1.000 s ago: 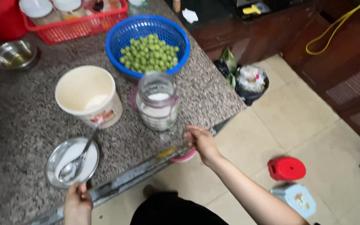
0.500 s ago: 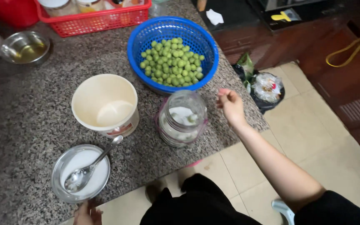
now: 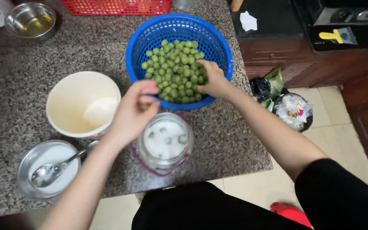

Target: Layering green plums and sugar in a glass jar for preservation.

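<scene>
Near the worktop's front-left corner a steel dish (image 3: 47,168) holds a spoon (image 3: 54,170), with a cream tub (image 3: 83,104) just behind it. The left hand (image 3: 135,111) hovers over the glass jar (image 3: 165,142) at the front edge, fingertips pinched together — on a fruit or on nothing, I cannot tell. Straight behind the jar sits the blue basket (image 3: 139,40) of small green fruits (image 3: 175,70) — the right hand (image 3: 211,79) is nearer, already inside it with fingers curled down into the pile.
</scene>
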